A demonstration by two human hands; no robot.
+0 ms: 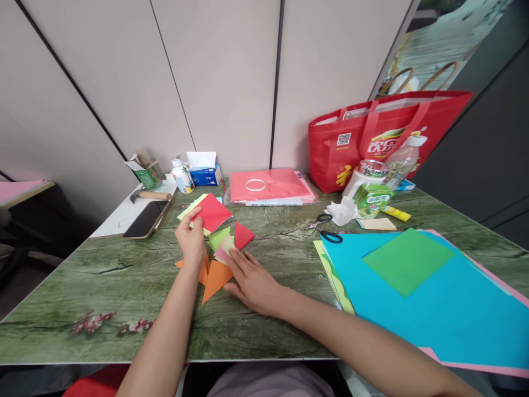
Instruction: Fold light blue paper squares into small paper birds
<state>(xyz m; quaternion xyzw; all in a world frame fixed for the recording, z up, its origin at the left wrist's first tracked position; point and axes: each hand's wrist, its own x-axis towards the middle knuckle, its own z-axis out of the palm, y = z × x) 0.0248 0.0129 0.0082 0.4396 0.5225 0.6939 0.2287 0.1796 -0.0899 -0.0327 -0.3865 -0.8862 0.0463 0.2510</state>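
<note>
My left hand [192,234] pinches the corner of a red paper square [212,212], held over a small pile with a pale yellow sheet [187,211] showing at its edge. Flat on the table, my right hand [254,281] has its fingers stretched out, the tips touching a pink and pale folded paper [224,249]. Around it lie a light green folded piece [218,238], a red folded piece [243,236] and an orange folded piece [217,278]. Part of the orange paper is hidden behind my left wrist.
Black-handled scissors [330,236] lie right of centre, near a crumpled tissue [342,211]. Large blue sheets [397,325] carry a green square [409,259]. Behind stand a red bag [330,151], a packet of red paper [268,190] and a tissue box [205,175]. A phone [146,219] and hammer [152,195] lie left.
</note>
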